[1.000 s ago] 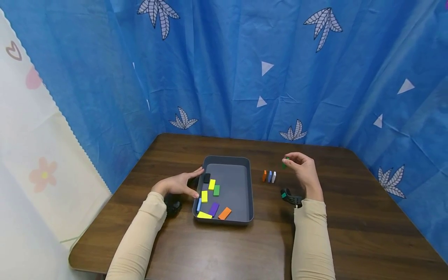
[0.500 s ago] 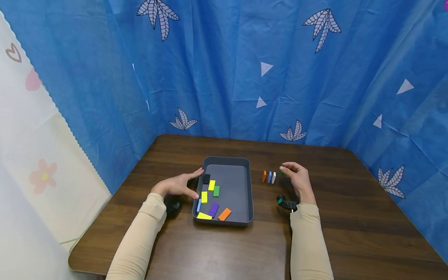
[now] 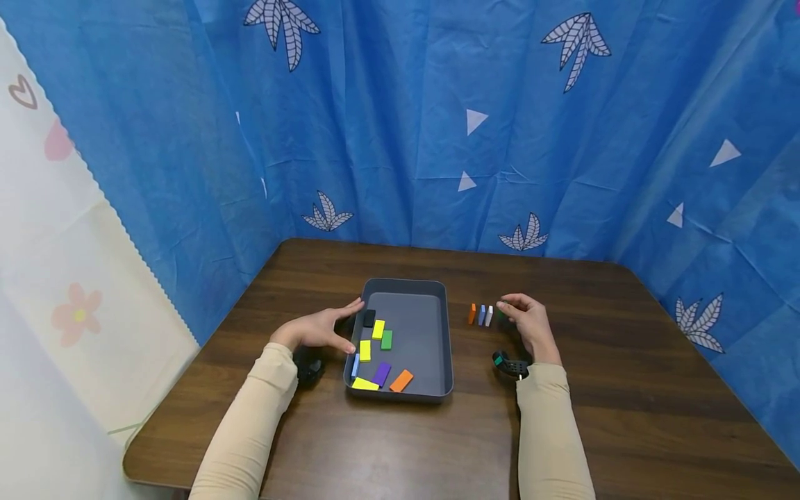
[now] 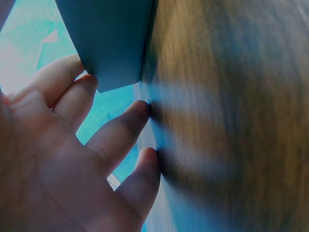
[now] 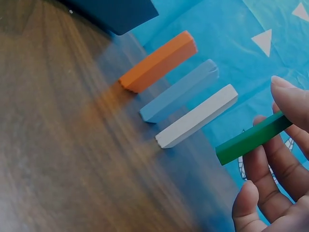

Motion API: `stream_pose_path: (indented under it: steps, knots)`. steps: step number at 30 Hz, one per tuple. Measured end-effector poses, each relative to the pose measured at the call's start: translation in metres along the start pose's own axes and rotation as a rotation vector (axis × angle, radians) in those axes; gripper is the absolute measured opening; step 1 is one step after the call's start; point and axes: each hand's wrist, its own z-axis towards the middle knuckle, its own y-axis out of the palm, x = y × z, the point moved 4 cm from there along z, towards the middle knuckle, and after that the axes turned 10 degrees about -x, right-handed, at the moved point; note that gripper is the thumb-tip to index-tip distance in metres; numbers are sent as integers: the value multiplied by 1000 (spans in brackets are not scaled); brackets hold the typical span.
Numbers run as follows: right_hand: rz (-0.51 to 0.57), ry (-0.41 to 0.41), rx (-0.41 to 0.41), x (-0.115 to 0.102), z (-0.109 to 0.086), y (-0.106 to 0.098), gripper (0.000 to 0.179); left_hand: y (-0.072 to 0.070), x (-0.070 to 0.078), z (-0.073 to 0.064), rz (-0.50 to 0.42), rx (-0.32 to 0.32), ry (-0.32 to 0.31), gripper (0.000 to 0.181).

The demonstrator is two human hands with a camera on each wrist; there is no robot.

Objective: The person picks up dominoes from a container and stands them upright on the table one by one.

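My right hand [image 3: 530, 325] pinches a green domino block [image 5: 251, 137] between thumb and fingers, just right of a short row. In that row an orange domino [image 3: 472, 314], a light blue domino [image 3: 481, 315] and a white domino [image 3: 489, 317] stand on end with small gaps between them. The right wrist view shows the green one upright like them, its lower end close to the tabletop. My left hand [image 3: 321, 328] has its thumb and fingers spread along the left wall of a grey tray [image 3: 448, 347]; two fingertips touch the table in the left wrist view.
Inside the tray lie several dominoes, among them a purple domino [image 3: 382, 375], an orange domino [image 3: 401, 380] and a black domino [image 3: 369, 318], mostly toward its left and front. The brown wooden table [image 3: 469, 437] reaches back to a blue curtain [image 3: 400, 139].
My right hand has come down and slightly left with the green domino, to beside the white one. The left hand, tray and standing row stay where they were.
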Motion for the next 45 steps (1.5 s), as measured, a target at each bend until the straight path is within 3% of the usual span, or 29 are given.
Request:
stream_pose_path:
  steps: [5,25,45]
  knots:
    - [-21,14,-7,3,-1,2,41,0,1,0,-12,-7,28,100]
    - [-83,52,-38,10,0,5,38,-1,2,0,-8,-4,15,100]
    - [-71,41,-44,8,0,5,43,-1,3,-1,-3,-2,-1,103]
